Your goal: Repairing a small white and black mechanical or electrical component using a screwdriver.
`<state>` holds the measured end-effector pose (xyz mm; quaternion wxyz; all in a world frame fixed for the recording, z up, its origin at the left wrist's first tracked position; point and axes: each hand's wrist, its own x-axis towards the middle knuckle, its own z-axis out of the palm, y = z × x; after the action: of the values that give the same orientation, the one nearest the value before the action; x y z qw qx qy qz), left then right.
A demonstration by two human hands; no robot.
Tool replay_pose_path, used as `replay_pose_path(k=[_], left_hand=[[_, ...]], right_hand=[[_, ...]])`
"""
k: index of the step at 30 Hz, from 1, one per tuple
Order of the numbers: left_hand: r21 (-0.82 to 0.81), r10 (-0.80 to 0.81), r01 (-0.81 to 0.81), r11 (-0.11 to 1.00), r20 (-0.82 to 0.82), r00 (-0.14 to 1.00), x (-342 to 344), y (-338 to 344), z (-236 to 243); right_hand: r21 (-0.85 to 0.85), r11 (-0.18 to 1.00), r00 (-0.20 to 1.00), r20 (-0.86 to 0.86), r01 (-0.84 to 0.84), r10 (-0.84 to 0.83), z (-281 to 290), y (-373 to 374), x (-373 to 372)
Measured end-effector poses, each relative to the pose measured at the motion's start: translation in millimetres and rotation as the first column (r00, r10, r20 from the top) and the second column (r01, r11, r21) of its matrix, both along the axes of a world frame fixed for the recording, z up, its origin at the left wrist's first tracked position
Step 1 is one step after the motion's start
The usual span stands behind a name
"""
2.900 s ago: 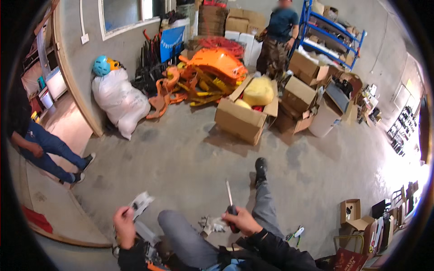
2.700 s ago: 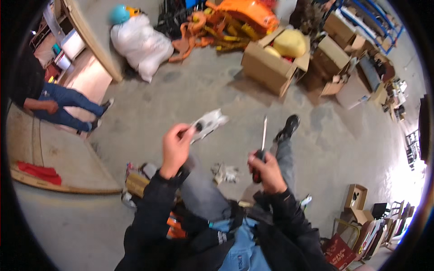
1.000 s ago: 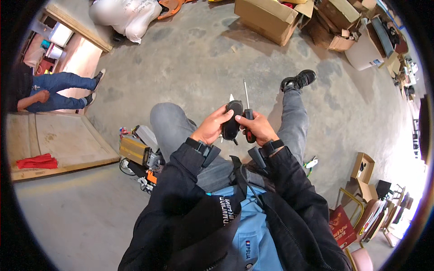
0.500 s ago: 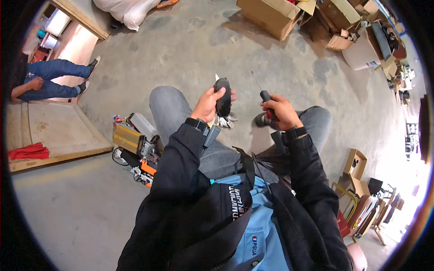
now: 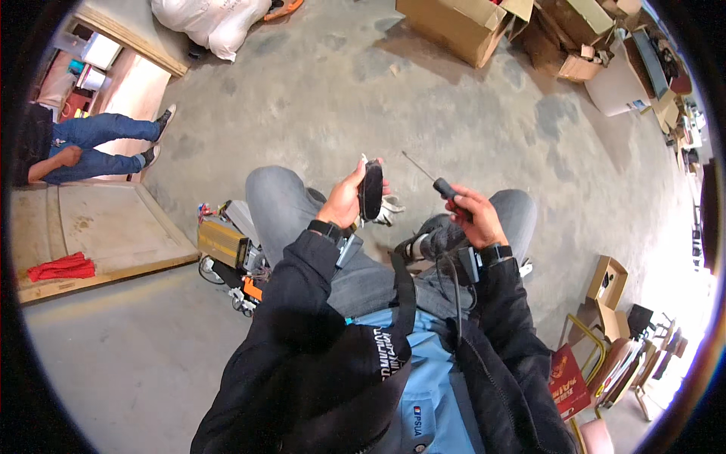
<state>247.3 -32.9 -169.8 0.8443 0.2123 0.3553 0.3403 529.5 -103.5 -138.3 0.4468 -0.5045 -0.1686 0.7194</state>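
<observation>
My left hand (image 5: 348, 197) grips a black oblong part (image 5: 371, 189), with a small white piece showing at its upper left. My right hand (image 5: 473, 212) holds a screwdriver (image 5: 445, 189) with a black and red handle, its thin shaft pointing up and left, apart from the black part. Just beyond my left hand, some whitish crumpled items (image 5: 389, 210) lie on the floor between my legs. By my left knee sits a heap of electrical gear (image 5: 227, 246) with a gold metal case and orange pieces.
A person (image 5: 98, 144) in jeans is at the doorway on the left, beside a wooden board (image 5: 136, 227) with red cloth (image 5: 60, 268). White sacks (image 5: 215, 26) and cardboard boxes (image 5: 446, 26) lie ahead. Stacked chairs (image 5: 635, 363) and an open box (image 5: 609, 284) are at right.
My legs have drawn in, the right knee now bent. My hands, together a second ago, are apart; the screwdriver has moved right and tilted leftward. The picture has shifted as my head tipped down.
</observation>
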Motion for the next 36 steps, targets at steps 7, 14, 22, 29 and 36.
replay_pose_path(k=[7, 14, 22, 29, 36], left_hand=[[-0.065, 0.101, -0.096, 0.993, 0.076, 0.992, 4, 0, -12], [0.027, 0.087, -0.086, 0.996, -0.027, 0.996, -7, -18, -13], [0.102, 0.082, -0.073, 0.992, -0.088, 0.993, -8, -17, -16], [0.041, 0.142, -0.139, 0.989, -0.077, 0.987, -14, -17, -22], [0.036, 0.099, -0.097, 0.995, -0.042, 0.994, -6, -13, -17]], right_hand=[[-0.024, 0.99, 0.983, 0.116, -0.14, 0.141, 6, -7, -8], [0.032, 0.999, 0.999, -0.029, -0.043, 0.044, -29, -19, -12], [0.049, 0.999, 1.0, -0.003, -0.012, 0.012, -29, -8, -8], [-0.004, 1.0, 1.0, -0.02, 0.022, -0.022, -33, -6, 0], [-0.057, 0.997, 0.998, 0.027, 0.049, -0.048, -48, -10, 6]])
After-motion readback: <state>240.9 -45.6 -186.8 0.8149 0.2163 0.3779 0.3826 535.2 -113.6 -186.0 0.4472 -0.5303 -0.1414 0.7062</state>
